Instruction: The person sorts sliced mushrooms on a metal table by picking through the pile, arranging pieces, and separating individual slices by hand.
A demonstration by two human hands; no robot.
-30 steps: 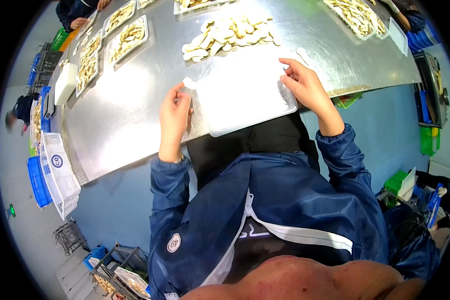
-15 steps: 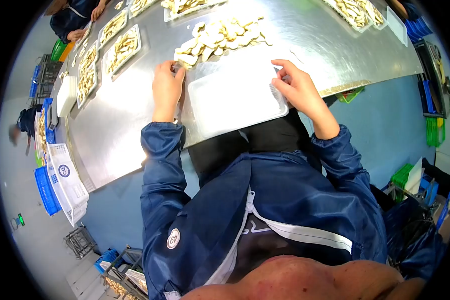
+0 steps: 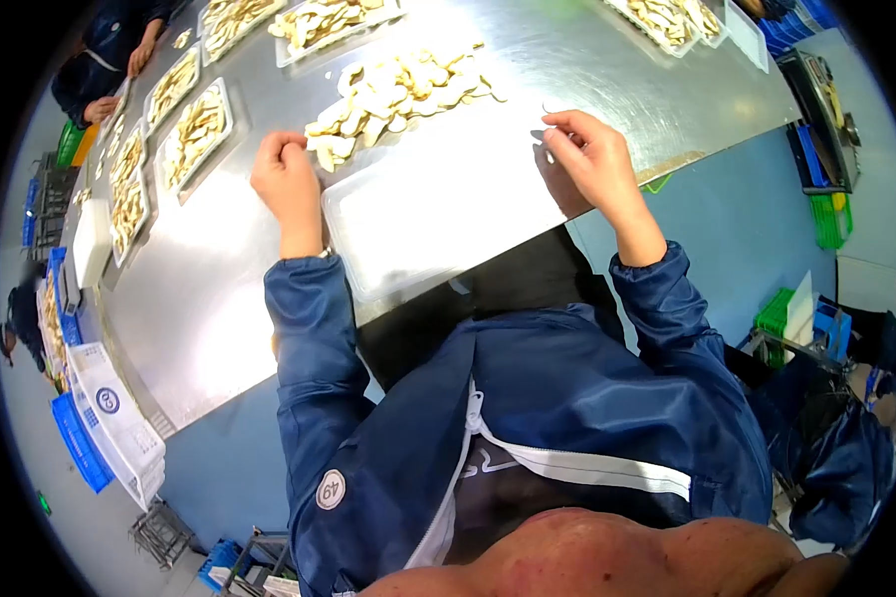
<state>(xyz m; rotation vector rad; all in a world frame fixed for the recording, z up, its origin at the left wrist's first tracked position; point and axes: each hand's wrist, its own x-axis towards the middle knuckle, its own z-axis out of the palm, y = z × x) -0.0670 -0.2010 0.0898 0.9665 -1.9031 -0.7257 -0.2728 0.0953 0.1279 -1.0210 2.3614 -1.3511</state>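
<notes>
A heap of pale sliced pieces (image 3: 398, 95) lies loose on the metal table (image 3: 667, 109). Between my hands a translucent plastic tray (image 3: 408, 219) rests at the table's near edge, washed out by glare. My left hand (image 3: 289, 184) is by the heap's left end, its fingers curled together; what they hold, if anything, is hidden. To the right of the tray, my right hand (image 3: 592, 164) hovers over the near edge with thumb and fingers apart and nothing visible between them.
Filled trays (image 3: 194, 134) stand at the left and back, more (image 3: 667, 20) at the back right. A white stack (image 3: 92, 242) sits by the left edge. A co-worker's hands (image 3: 100, 109) are at the upper left. White crates (image 3: 114, 408) stand beside the table.
The view has shifted, so the table scene sits further left. My left hand has left the tray's side and moved to the heap's left end. My right hand has come away from the tray's right side.
</notes>
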